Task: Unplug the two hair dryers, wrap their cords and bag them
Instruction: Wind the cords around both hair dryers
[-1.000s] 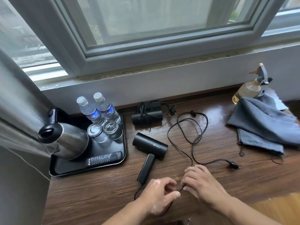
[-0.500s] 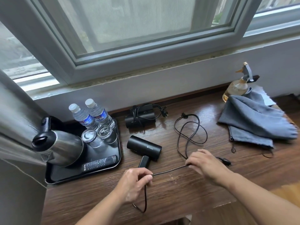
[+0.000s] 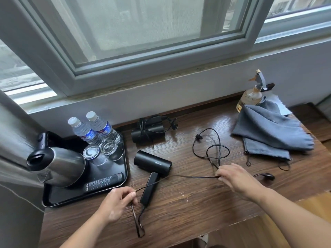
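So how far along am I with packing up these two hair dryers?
Done: the far dryer sits fully wrapped, and the near dryer has its plug lying free on the desk. In hand: your left hand and right hand hold the near dryer's cord taut between them. Left: wrapping that cord and bagging both dryers; the grey bags lie flat.

place: hotel room | signs: tray [image 3: 68, 196] with kettle [image 3: 60, 167], bottled water [image 3: 100, 129], glasses [image 3: 93, 153], remote [image 3: 103, 181] by window [image 3: 143, 24]
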Motion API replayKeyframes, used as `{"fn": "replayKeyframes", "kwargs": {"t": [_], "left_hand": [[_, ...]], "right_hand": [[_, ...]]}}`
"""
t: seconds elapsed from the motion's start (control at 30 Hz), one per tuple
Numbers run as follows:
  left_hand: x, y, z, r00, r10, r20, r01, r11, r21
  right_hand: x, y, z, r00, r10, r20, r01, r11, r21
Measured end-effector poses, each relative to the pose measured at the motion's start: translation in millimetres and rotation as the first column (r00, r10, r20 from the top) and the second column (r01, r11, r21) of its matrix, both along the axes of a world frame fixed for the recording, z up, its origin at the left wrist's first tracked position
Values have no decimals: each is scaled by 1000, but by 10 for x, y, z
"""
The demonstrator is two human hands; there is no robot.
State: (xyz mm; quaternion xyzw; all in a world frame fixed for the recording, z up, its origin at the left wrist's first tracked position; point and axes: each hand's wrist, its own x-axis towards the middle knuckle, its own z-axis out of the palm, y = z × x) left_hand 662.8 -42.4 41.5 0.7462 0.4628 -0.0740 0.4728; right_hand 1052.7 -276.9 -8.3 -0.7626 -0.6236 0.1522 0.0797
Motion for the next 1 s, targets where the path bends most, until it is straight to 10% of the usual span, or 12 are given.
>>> {"fn": "replayKeyframes", "kwargs": {"t": [0.27, 0.47, 0.6, 1.0], "left_hand": [[409, -101, 311, 971, 95, 219, -127, 983, 135], [877, -310, 616, 917, -299, 265, 111, 827, 552], [1009, -453, 565, 828, -502, 248, 310, 780, 544], [694, -164, 598, 912, -344, 222, 229, 879, 418]], "right_hand": [[-471, 393, 350, 993, 80, -91, -63, 983, 173], [-867, 626, 689, 968, 209, -136, -195, 975, 110], [-1021, 703, 780, 947, 260, -188, -239, 963, 125], [-934, 622, 715, 947, 143, -286, -132, 990, 57]]}}
